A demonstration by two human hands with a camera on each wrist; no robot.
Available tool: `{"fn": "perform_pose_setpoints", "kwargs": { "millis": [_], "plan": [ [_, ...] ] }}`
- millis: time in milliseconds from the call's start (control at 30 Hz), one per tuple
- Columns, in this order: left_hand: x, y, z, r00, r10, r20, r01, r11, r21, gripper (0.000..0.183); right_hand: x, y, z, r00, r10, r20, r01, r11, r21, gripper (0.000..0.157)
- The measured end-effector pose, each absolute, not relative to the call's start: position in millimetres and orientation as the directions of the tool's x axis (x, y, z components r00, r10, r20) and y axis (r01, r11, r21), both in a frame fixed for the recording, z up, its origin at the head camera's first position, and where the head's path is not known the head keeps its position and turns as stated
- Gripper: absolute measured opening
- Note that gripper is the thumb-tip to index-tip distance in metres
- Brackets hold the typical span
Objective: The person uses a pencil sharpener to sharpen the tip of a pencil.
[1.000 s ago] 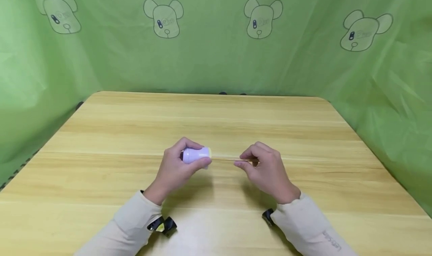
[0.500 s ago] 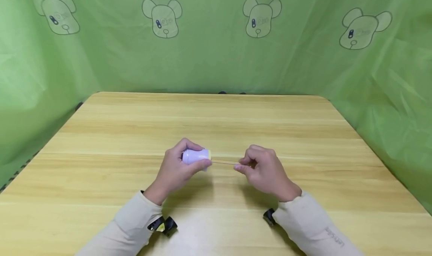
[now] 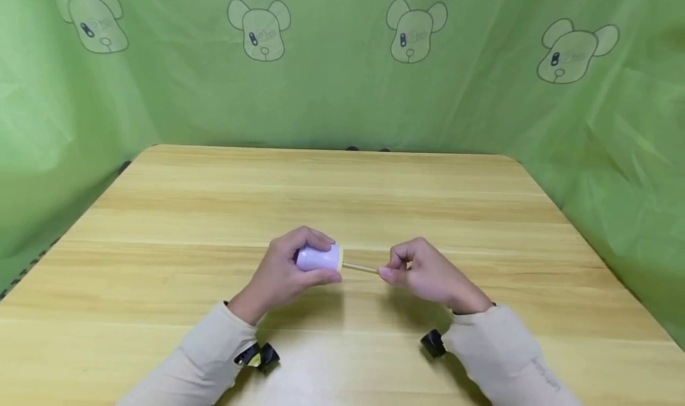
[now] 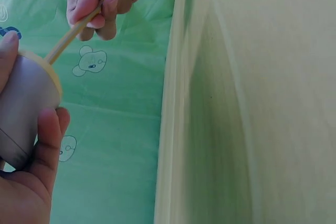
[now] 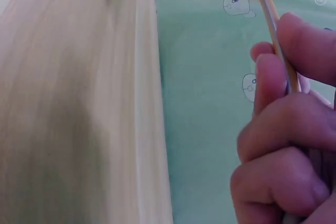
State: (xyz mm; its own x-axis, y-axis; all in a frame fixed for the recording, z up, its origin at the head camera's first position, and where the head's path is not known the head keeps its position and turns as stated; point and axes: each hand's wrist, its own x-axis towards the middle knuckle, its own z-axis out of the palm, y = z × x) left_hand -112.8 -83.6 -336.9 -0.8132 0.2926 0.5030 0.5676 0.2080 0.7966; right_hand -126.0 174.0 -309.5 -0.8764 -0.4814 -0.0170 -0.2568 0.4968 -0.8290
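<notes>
My left hand (image 3: 278,275) grips a lavender, barrel-shaped pencil sharpener (image 3: 319,258), held sideways above the table with its pale yellow end to the right. A thin wooden pencil (image 3: 361,267) runs into the hole in that end, clearest in the right wrist view, where the pencil (image 5: 270,19) shows a grey stripe along its side. My right hand (image 3: 428,275) pinches the pencil between thumb and forefinger, its other fingers curled. Whatever part of the pencil is inside the sharpener (image 4: 29,93) is hidden, and the right hand covers its near end.
Below both hands lies the wood-grain table (image 3: 342,198). A green curtain (image 3: 332,97) printed with bear heads surrounds its back and sides. Black wrist devices (image 3: 433,343) hang under both beige sleeves.
Both hands have shifted slightly right and nearer the person. My right hand has turned and changed its hold on the pencil. The left hand still holds the sharpener.
</notes>
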Motion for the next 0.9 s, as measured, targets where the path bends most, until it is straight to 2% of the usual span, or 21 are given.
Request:
{"fn": "perform_pose_setpoints", "kwargs": {
  "millis": [167, 267, 400, 633, 900],
  "plan": [
    [-111, -84, -338, -0.829, 0.278, 0.485, 0.548, 0.236, 0.802, 0.037, -127, 168, -317, -0.903, -0.43, 0.004, -0.271, 0.561, -0.782, 0.015],
    [-114, -83, -336, -0.833, 0.266, 0.485, 0.546, 0.251, 0.799, 0.036, -130, 167, -317, -0.906, -0.418, 0.06, -0.317, 0.578, -0.752, 0.014],
    [-119, -81, -333, -0.829, 0.259, 0.496, 0.554, 0.257, 0.792, 0.035, -133, 166, -317, -0.905, -0.395, 0.158, -0.385, 0.6, -0.701, 0.016],
    [-116, -82, -335, -0.859, 0.231, 0.457, 0.508, 0.264, 0.82, 0.034, -130, 163, -322, -0.879, -0.358, 0.315, -0.476, 0.611, -0.633, 0.024],
    [-113, -81, -336, -0.878, 0.224, 0.422, 0.472, 0.264, 0.841, 0.035, -128, 162, -329, -0.872, -0.342, 0.35, -0.489, 0.592, -0.64, 0.028]
  ]
}}
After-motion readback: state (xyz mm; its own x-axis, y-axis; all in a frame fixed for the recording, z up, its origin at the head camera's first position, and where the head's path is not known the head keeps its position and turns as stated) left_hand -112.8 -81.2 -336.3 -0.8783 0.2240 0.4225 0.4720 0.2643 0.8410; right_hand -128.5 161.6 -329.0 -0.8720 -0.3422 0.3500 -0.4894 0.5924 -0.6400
